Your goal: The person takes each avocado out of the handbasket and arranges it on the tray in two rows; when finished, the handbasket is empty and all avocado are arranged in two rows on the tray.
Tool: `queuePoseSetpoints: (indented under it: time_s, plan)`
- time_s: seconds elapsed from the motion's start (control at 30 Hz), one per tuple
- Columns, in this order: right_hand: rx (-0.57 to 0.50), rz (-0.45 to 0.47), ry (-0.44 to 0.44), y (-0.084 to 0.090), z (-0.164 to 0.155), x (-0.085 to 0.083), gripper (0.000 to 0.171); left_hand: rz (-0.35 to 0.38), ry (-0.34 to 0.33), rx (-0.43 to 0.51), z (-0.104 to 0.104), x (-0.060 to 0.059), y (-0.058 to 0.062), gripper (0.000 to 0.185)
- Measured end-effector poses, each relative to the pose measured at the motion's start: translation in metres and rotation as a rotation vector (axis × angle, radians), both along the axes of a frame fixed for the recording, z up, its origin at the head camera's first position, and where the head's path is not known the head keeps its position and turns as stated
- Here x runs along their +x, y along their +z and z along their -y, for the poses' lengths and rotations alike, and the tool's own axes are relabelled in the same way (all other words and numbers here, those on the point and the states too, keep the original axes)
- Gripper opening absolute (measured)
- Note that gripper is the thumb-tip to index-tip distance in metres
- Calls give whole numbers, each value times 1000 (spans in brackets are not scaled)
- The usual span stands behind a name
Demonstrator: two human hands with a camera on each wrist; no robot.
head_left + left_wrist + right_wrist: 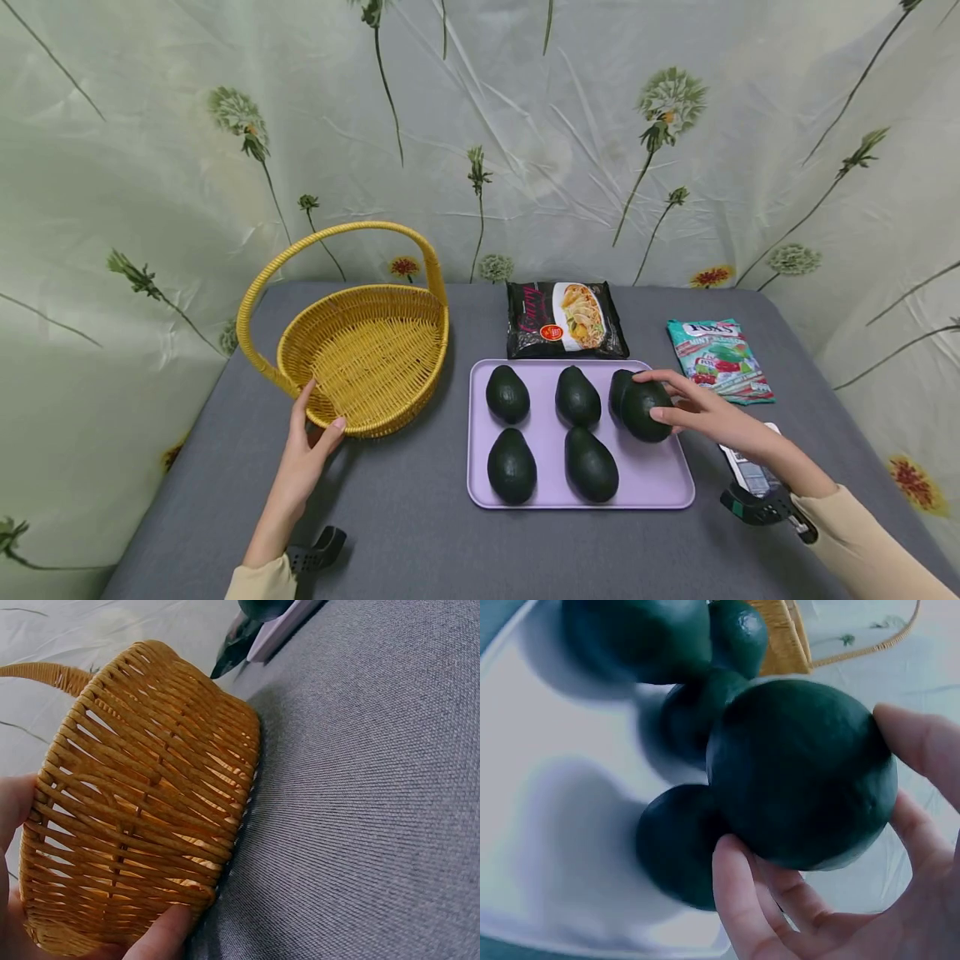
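With its fingers and thumb, my right hand (693, 408) grips a dark green avocado (647, 412) above the right part of a lilac tray (480, 492). Behind it, another avocado (617, 392) is partly hidden. Several more lie on the tray, among them a front-left avocado (512, 467). In the right wrist view the held avocado (802, 772) is raised over the others. My left hand (303, 458) holds the near left rim of a yellow wicker basket (367, 350), which has nothing inside. In the left wrist view the thumb presses the outside of the basket's weave (142, 802).
Behind the tray lies a black noodle packet (566, 321). A teal candy bag (720, 360) sits at the back right. Under my right forearm is a partly hidden phone-like object (750, 471). A flowered curtain (525, 125) hangs behind the grey table (420, 517).
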State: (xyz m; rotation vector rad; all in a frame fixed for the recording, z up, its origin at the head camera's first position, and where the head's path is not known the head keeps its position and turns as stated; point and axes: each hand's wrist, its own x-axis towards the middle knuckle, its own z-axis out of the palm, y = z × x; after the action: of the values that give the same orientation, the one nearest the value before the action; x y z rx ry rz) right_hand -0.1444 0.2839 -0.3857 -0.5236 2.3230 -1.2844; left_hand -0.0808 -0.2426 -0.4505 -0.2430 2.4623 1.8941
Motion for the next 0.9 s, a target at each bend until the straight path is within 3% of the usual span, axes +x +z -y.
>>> queuePoseSetpoints:
  time_s: [0.37, 0.7, 0.9]
  plan:
    - [-21, 69, 63, -18, -19, 32, 44, -11, 6, 3, 0, -1, 0, 78]
    - [-89, 84, 154, -39, -18, 40, 40, -9, 6, 12, -1, 0, -1, 78]
    - [-108, 86, 167, -42, -19, 41, 41, -4, 12, 12, -2, 1, 0, 78]
